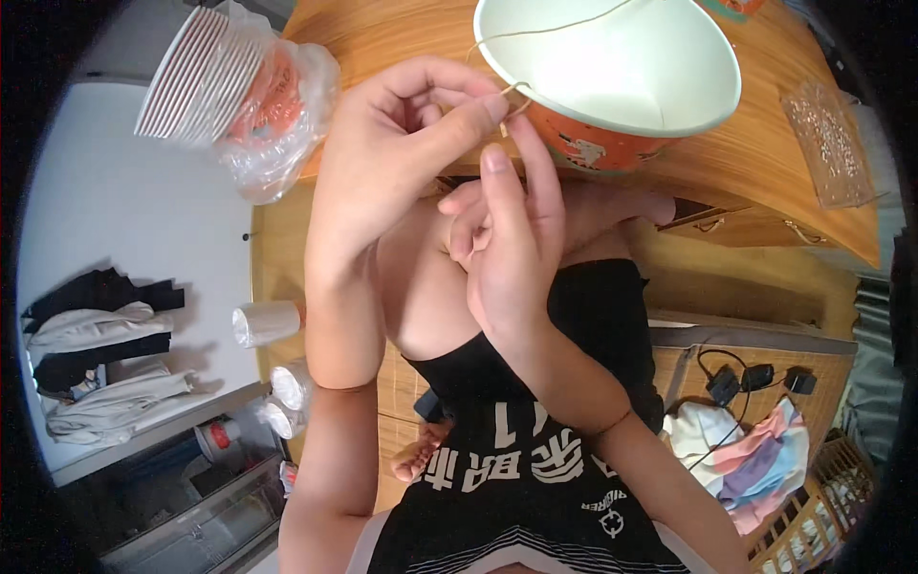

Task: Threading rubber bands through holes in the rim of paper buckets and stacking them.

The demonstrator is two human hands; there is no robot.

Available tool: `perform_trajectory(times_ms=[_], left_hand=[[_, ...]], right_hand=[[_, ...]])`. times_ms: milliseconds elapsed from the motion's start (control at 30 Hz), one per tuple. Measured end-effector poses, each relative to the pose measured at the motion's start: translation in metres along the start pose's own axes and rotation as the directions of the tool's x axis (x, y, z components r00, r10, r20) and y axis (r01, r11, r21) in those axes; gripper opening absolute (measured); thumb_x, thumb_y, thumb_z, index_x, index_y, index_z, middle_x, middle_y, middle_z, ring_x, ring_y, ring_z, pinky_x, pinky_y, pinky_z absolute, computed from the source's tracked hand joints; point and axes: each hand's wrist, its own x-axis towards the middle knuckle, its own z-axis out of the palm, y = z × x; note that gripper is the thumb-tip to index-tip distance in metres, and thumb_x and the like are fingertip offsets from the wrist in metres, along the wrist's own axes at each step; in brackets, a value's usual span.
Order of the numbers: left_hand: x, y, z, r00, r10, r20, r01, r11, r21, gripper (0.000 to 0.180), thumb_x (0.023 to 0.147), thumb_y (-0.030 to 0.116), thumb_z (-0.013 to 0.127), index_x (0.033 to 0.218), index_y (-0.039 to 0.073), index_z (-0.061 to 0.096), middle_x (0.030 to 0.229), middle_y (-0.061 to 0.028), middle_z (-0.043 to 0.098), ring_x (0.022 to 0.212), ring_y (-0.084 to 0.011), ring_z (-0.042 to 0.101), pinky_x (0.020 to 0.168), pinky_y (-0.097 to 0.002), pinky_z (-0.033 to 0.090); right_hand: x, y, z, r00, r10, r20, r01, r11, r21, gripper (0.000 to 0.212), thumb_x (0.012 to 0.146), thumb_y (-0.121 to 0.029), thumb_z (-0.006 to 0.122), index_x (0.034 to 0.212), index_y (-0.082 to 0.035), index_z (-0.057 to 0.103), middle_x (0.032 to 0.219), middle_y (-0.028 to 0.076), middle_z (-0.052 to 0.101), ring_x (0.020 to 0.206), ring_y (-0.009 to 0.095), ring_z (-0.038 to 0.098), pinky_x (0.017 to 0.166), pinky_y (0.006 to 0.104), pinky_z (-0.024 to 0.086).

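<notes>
My left hand pinches a thin tan cord between thumb and index finger. A small loop of the cord sticks out past those fingertips. My right hand is just below, its index fingertip at the loop and its thumb standing apart from that finger. The other fingers of this hand are loosely curled. From my left hand the cord runs up and across the mouth of a large paper tub, orange-red outside and white within. The tub stands at the table's near edge, right beyond my hands.
On the wooden table, a clear box of small beads lies at the right. A plastic-wrapped stack of paper tubs is at the upper left. Below the tabletop are drawers. Clothes and black adapters lie at the lower right.
</notes>
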Motion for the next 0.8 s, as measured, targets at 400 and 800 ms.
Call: perform_trajectory(times_ms=[400,800], left_hand=[[-0.009,-0.004,0.005,0.982,0.074,-0.174,-0.046,0.987,0.156,0.009,0.089,0.003,0.073,0.097,0.000,0.071,0.084,0.0025,0.070,0.063,0.0032,0.047,0.055,-0.0141,0.036],[-0.010,0.004,0.011,0.979,-0.202,-0.004,0.201,0.974,-0.109,0.013,0.092,0.010,0.071,0.100,-0.001,0.072,0.083,-0.0008,0.069,0.073,-0.0047,0.061,0.068,-0.0186,0.050]], right_hand=[[0.000,0.002,0.000,0.992,-0.122,-0.012,0.122,0.987,0.100,0.016,0.103,-0.017,0.058,0.109,-0.003,0.062,0.074,-0.003,0.051,0.064,0.004,0.042,0.057,0.0197,0.033],[0.019,0.022,-0.026,0.952,-0.279,0.128,0.295,0.946,-0.130,0.020,0.097,-0.009,0.068,0.114,0.001,0.067,0.093,0.000,0.067,0.082,0.004,0.056,0.072,0.0190,0.045]])
